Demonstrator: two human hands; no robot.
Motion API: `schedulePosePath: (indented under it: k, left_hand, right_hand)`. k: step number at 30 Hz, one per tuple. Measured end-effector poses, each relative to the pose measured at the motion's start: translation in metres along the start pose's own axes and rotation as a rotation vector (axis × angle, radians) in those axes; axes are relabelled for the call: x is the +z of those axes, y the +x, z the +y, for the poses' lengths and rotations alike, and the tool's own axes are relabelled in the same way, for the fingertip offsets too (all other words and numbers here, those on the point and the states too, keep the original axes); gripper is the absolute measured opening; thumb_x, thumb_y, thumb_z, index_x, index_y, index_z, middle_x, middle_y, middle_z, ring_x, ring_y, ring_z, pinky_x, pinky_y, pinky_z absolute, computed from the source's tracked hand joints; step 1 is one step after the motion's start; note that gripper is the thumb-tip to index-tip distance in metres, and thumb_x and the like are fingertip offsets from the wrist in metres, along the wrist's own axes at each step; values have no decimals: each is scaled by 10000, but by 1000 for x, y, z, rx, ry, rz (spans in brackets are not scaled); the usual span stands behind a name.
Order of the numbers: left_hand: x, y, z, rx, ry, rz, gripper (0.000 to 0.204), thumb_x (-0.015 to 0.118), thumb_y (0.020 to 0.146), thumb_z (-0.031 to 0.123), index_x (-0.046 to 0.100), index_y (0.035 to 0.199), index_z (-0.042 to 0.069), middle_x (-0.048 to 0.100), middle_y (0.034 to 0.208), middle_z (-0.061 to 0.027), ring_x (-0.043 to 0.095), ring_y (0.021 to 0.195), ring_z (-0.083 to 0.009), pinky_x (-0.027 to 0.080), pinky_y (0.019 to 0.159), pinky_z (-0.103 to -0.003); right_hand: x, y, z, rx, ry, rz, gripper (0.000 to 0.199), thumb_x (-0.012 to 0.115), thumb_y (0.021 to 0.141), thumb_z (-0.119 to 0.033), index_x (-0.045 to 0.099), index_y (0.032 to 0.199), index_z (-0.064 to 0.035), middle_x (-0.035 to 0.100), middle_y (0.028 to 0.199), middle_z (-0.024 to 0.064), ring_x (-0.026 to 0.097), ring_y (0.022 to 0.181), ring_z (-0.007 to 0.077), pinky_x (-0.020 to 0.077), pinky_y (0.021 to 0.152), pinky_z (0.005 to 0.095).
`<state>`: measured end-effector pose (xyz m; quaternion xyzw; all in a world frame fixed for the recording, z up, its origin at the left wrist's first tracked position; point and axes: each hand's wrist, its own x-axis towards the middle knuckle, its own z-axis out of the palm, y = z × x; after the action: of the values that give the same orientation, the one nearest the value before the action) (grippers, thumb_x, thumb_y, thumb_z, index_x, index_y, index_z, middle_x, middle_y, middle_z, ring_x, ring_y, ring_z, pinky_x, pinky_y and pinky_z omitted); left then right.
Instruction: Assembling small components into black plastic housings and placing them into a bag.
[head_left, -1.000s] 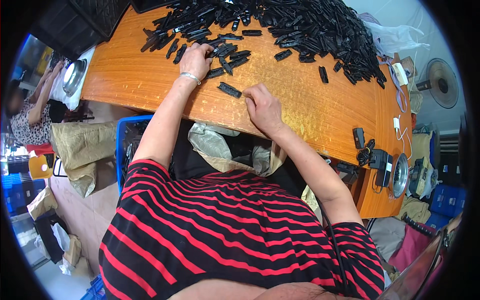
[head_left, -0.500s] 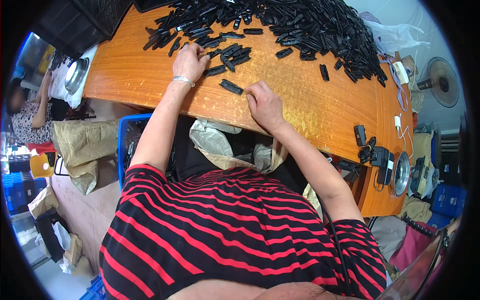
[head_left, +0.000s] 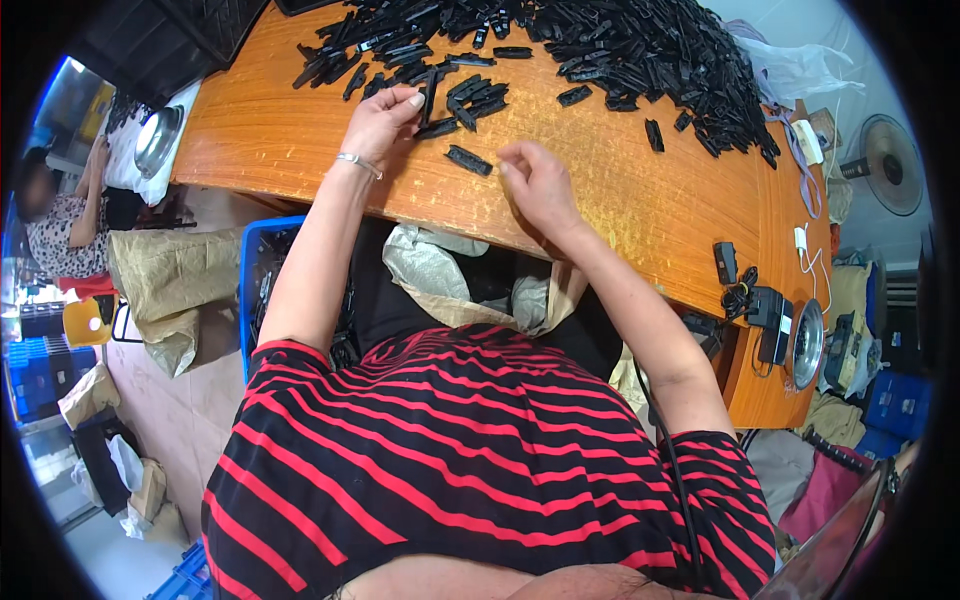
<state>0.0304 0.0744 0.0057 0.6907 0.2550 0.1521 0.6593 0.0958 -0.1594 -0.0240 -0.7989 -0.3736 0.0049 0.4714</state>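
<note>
My left hand (head_left: pixel 380 128) is closed in a pinch on a narrow black plastic piece (head_left: pixel 430 97), held upright over the table. Just beyond it lies a small cluster of similar black pieces (head_left: pixel 478 98), and one more (head_left: pixel 437 129) rests beside my fingertips. My right hand (head_left: pixel 541 183) hovers near the table's front edge, fingers curved with thumb and fingertips a little apart, and nothing shows between them. Left of its fingertips, a single black piece (head_left: pixel 469 160) lies on the wood, apart from the hand.
A big heap of black pieces (head_left: pixel 640 50) covers the far side of the wooden table (head_left: pixel 620 210). Black adapters (head_left: pixel 768 325) and a metal bowl (head_left: pixel 808 343) are at the right. Below the edge are an open sack (head_left: pixel 430 275) and a blue crate (head_left: pixel 247 290). Another person (head_left: pixel 70 225) sits far left.
My left hand has raised a black piece upright from the cluster. My right hand has shifted slightly right, away from the single piece, and its fingers have loosened.
</note>
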Motion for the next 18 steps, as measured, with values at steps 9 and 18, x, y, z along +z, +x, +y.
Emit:
schedulePosePath:
  k: [9,18]
  left_hand:
    - [19,-27,1,-76,-752,-482,109,566,897,9,567,1006,7,636,967,-101,660,904,-199,569,835,-293]
    - [16,-32,7,10,-381,-343,228,643,841,13,592,1062,2,636,895,-46,643,779,-114,543,660,-205]
  right_hand:
    - [-3,39,-54,383,647,-209,245,592,918,-165,559,1081,14,650,817,77,597,576,99,492,517,208]
    - [-11,34,-36,474,411,-225,187,636,892,-170,604,941,7,635,729,56,587,543,82,467,462,195]
